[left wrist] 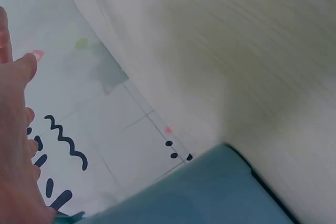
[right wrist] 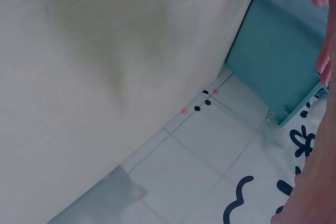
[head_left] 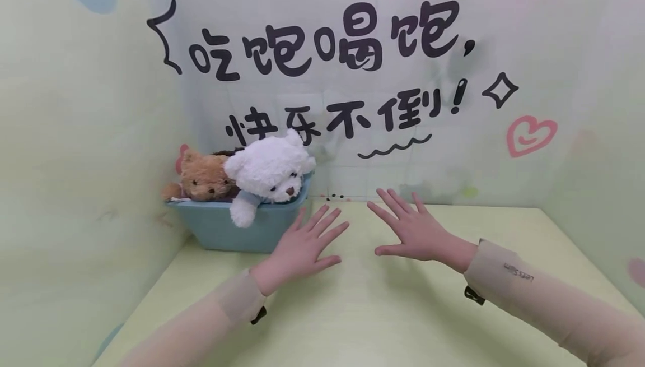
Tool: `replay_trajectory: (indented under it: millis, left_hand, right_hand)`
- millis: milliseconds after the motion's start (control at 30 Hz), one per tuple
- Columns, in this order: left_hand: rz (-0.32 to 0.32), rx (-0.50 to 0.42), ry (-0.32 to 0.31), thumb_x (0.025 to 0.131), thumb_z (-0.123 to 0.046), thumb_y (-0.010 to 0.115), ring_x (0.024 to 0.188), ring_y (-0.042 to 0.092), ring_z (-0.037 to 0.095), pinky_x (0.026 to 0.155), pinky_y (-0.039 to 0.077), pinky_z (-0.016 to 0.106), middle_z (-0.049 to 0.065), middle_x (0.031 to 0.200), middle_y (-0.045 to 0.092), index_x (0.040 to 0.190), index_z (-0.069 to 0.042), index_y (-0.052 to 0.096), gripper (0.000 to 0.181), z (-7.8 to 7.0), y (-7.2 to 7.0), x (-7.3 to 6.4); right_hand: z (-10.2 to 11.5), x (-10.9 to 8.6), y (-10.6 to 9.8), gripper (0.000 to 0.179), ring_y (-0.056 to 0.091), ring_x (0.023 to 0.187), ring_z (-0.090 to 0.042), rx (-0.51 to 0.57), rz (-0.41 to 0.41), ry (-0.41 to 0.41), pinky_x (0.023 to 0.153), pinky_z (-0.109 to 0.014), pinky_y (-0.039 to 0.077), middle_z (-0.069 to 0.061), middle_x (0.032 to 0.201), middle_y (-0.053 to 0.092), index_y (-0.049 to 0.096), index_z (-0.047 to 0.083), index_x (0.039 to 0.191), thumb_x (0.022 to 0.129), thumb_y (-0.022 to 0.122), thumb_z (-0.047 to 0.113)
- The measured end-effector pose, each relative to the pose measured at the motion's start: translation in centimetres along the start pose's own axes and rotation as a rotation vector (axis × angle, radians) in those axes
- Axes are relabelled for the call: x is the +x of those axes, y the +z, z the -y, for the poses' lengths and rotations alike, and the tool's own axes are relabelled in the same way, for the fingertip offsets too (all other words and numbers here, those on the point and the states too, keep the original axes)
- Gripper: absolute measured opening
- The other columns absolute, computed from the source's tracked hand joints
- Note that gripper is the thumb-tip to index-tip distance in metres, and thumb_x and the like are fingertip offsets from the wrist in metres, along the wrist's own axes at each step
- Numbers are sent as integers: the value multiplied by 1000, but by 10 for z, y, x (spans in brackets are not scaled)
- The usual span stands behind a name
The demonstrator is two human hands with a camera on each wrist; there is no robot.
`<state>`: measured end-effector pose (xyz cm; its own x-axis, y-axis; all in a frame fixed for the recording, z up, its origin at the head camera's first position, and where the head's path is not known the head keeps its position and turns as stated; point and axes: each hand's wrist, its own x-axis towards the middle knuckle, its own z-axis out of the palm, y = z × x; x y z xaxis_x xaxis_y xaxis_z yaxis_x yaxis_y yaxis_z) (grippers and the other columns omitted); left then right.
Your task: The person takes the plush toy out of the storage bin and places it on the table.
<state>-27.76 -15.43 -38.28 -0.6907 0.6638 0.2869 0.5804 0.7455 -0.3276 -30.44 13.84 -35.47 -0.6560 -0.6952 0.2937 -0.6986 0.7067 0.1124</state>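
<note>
My left hand [head_left: 301, 248] is held over the table with its fingers spread, just in front of the right end of a blue bin [head_left: 237, 235]. My right hand [head_left: 415, 232] hovers further right, fingers also spread and nothing in it. A white teddy bear [head_left: 269, 168] leans over the bin's front rim with one arm hanging outside. Beside it in the bin sits a brown teddy bear [head_left: 204, 179]. Something dark brown behind them is mostly hidden. In the right wrist view the bin [right wrist: 278, 40] shows its end wall, with part of my right hand [right wrist: 315, 145] at the edge.
The pale green table [head_left: 353, 311] reaches back to a wall [head_left: 353, 176] printed with large black characters. A pink heart [head_left: 531, 136] is drawn on the wall at the right. Plain pale walls close off the left and right sides.
</note>
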Motion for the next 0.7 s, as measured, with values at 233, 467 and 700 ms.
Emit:
replay_trajectory:
  millis: [233,467,700]
  left_hand:
    - [-40,36,27,93,-60,51,147,10,24,112,12,56,3,160,20,153,-28,30,71,13,-19,-42]
    - [-114,95,33,91,-57,55,148,7,24,113,11,55,2,161,15,152,-27,31,72,41,-34,-81]
    - [-320,109,-20,99,-59,33,144,21,31,110,18,57,7,158,23,150,-23,34,62,82,-45,-108]
  right_hand:
    - [6,11,-18,94,12,146,-33,-52,-49,-68,107,-67,6,-10,162,5,22,21,155,82,55,71]
    - [12,31,-29,97,4,147,-31,-80,-65,-108,107,-66,1,-9,162,1,19,23,155,81,50,77]
    - [25,56,-39,103,4,148,-29,-101,-137,-147,109,-64,1,-9,162,0,18,25,156,76,53,80]
